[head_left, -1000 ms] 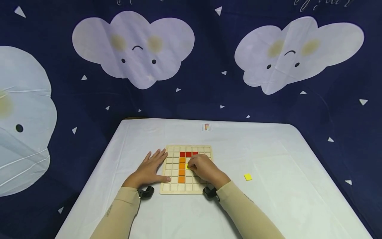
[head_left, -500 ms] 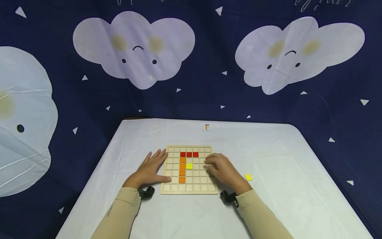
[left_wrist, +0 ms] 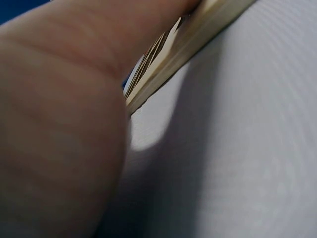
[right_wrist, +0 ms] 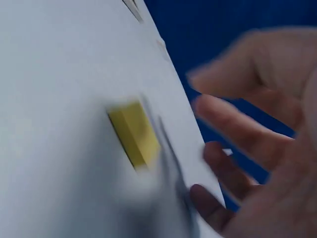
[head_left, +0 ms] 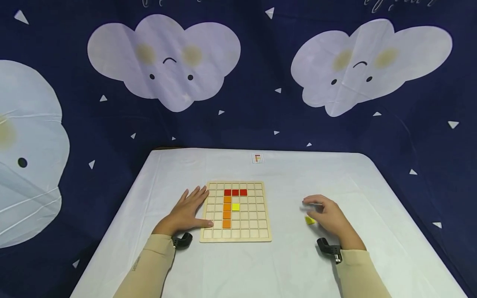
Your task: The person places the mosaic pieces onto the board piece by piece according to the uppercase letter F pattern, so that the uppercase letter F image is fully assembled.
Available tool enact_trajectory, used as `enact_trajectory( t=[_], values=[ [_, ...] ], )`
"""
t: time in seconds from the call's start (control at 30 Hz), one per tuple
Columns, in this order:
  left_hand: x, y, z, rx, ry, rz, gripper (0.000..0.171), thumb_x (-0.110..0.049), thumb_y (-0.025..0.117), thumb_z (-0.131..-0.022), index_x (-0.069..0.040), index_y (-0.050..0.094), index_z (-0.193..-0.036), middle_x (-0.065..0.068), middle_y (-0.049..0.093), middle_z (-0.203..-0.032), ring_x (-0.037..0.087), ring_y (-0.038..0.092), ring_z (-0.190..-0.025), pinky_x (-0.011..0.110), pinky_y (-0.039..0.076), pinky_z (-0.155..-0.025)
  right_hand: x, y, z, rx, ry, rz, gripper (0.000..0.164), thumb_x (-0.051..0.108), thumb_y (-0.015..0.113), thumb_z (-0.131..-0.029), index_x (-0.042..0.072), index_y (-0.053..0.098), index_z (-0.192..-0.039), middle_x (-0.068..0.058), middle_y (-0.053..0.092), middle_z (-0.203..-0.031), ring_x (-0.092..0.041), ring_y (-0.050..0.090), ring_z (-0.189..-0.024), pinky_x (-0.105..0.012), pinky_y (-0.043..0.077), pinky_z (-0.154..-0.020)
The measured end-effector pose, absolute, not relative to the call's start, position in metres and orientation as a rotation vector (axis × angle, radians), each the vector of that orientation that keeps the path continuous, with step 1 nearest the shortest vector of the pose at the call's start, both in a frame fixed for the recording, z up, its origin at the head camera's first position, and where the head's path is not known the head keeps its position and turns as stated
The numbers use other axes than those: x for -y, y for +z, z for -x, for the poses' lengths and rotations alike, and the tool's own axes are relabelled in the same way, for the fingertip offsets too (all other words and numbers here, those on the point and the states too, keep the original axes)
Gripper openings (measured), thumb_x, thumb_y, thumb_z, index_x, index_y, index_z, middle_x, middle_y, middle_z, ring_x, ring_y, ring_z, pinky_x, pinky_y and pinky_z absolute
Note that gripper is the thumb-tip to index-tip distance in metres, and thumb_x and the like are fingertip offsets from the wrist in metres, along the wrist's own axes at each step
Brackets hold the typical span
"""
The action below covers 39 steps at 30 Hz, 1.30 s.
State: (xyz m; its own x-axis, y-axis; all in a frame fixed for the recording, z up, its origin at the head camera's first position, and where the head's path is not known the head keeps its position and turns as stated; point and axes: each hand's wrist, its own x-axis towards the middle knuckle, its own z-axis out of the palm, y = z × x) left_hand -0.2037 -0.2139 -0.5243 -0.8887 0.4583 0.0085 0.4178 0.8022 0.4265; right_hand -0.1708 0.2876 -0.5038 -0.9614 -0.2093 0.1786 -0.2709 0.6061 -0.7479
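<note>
A wooden grid board [head_left: 257, 239] lies flat on the table. My left hand [head_left: 186, 210] rests along its left edge with fingers spread, its thumb on the lower left part. In the board's cells sit three red tiles [head_left: 235, 193] in a row, a column of several orange tiles [head_left: 227, 207] and one yellow tile [head_left: 235, 207]. Off to the right, my right hand [head_left: 331, 217] hovers over a loose yellow tile [head_left: 309, 221], partly covering it. Seen from the right wrist, the fingers are loosely bent and apart from that yellow tile [right_wrist: 136, 133].
A small card [head_left: 257, 158] with a printed grid pattern lies near the far edge of the white table [head_left: 290, 269]. Behind the table hangs a dark blue cloth [head_left: 261, 120] with cloud prints.
My right hand has let go of a yellow tile in the board beside the orange column, then moved right to the loose yellow tile. The left hand has stayed put.
</note>
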Motion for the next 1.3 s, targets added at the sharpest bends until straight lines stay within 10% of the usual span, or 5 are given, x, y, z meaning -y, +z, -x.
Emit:
enact_trajectory(
  t=[0.23, 0.53, 1.3],
  values=[
    [0.215, -0.526, 0.203, -2.895, 0.636, -0.719, 0.124, -0.079, 0.076, -0.076, -0.004, 0.033, -0.165, 0.010, 0.021, -0.173, 0.032, 0.012, -0.159, 0.055, 0.000, -0.126, -0.309, -0.498, 0.160, 2.923, 1.304, -0.560, 0.041, 0.017, 0.093, -0.081, 0.011, 0.075, -0.117, -0.004, 0.069, -0.124, -0.034, 0.060, -0.122, -0.052, 0.046, -0.109],
    [0.214, -0.524, 0.202, -2.889, 0.639, -0.716, 0.123, -0.077, 0.076, -0.076, -0.004, 0.033, -0.165, 0.011, 0.020, -0.173, 0.032, 0.012, -0.159, 0.054, -0.001, -0.126, -0.316, -0.502, 0.157, 2.860, 1.352, -0.803, 0.028, -0.001, 0.083, -0.088, 0.011, 0.073, -0.111, -0.002, 0.067, -0.114, -0.021, 0.063, -0.103, -0.025, 0.051, -0.090],
    [0.214, -0.524, 0.203, -2.891, 0.642, -0.710, 0.124, -0.078, 0.077, -0.075, -0.004, 0.034, -0.165, 0.010, 0.021, -0.173, 0.032, 0.012, -0.159, 0.054, -0.001, -0.126, -0.280, -0.514, 0.174, 2.759, 1.323, -0.933, 0.017, -0.001, 0.081, -0.091, 0.011, 0.073, -0.100, -0.002, 0.070, -0.105, -0.018, 0.066, -0.093, -0.028, 0.056, -0.081]
  ],
)
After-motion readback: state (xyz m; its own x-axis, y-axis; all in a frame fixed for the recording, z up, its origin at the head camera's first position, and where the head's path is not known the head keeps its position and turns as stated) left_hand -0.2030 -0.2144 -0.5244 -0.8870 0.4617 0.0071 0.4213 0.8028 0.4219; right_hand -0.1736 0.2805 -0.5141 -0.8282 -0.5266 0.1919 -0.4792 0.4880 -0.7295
